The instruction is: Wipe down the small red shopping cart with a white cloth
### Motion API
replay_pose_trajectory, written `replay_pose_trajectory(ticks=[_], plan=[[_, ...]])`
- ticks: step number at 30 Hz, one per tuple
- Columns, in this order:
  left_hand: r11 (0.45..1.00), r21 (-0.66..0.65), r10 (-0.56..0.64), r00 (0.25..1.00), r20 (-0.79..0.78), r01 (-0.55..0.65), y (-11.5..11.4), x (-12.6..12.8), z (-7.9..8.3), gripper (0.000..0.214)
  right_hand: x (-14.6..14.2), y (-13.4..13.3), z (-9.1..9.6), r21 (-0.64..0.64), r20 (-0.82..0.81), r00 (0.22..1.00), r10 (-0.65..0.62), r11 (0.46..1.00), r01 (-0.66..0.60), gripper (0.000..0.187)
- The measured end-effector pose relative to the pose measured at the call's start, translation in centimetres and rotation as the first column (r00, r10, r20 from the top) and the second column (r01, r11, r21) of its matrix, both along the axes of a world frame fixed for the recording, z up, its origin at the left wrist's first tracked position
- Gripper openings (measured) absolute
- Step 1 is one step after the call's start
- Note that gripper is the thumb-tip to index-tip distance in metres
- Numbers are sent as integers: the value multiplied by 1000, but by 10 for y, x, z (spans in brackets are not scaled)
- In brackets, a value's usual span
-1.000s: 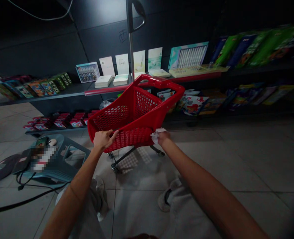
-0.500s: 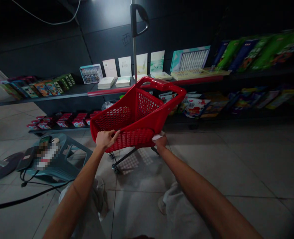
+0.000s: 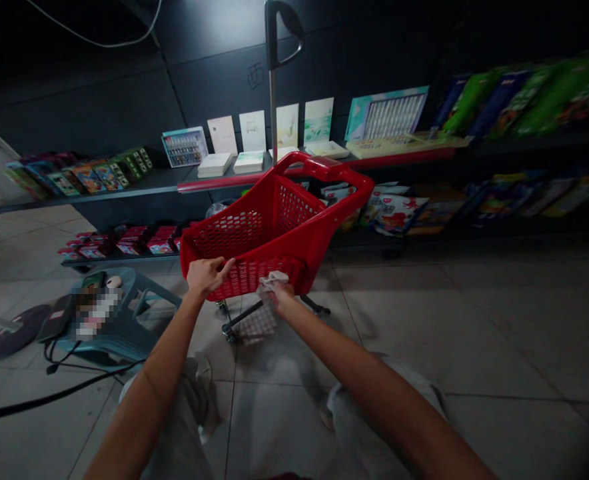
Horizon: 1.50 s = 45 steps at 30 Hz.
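Left hand [image 3: 205, 275] curls over the red cart [image 3: 274, 230]'s near rim, fingers wrapped. Right hand [image 3: 280, 293] bunches a white cloth [image 3: 270, 281] tight against its front wall.

red mesh shopping cart [image 3: 269, 230] | upright on wheels, tiled floor | white cloth [image 3: 270, 280] pressed on its near wall

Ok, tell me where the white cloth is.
In the head view, the white cloth is in the right hand, against the near wall of the red cart, right of the left hand.
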<state>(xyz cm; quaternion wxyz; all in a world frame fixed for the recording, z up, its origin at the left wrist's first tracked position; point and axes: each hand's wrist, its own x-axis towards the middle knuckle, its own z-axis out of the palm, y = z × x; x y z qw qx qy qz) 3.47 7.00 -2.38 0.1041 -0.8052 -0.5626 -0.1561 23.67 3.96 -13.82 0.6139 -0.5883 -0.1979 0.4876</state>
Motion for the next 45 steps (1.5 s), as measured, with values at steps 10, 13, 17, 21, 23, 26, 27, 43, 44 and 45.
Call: replay_pose_trajectory(ticks=[10, 13, 17, 21, 23, 26, 27, 43, 44, 45], plan=[[1000, 18, 17, 999, 44, -18, 13, -20, -2, 69, 85, -10, 99, 236, 269, 946, -183, 964, 119, 20], [1000, 22, -12, 999, 43, 11, 13, -23, -3, 69, 107, -21, 128, 559, 584, 653, -482, 822, 107, 32], [999, 23, -37, 998, 53, 36, 14, -32, -6, 66, 134, -36, 157, 645, 748, 314, -584, 752, -138, 47], [995, 74, -64, 998, 30, 61, 17, -46, -10, 63, 147, -41, 170, 463, 884, 83, -460, 834, -300, 46], [989, 109, -101, 995, 25, 98, 18, -53, -12, 59, 145, -44, 176, 411, 902, 0, -431, 860, -303, 39], [975, 155, -166, 986, 24, 161, 19, -57, -13, 52, 137, -51, 190, 329, 925, -95, -369, 899, -288, 31], [971, 169, -178, 984, 26, 171, 18, -56, -12, 50, 134, -53, 196, 287, 936, -122, -331, 916, -282, 29], [965, 241, -188, 921, 341, 107, -49, 12, -7, 50, 43, -93, 231, -82, 945, -323, -53, 917, -390, 29], [963, 220, -228, 902, 367, 155, -57, 22, -8, 57, 35, -99, 233, -101, 944, -327, -41, 908, -406, 29], [960, 193, -266, 885, 383, 205, -63, 30, -9, 67, 28, -103, 236, -122, 945, -327, -26, 898, -423, 29]])
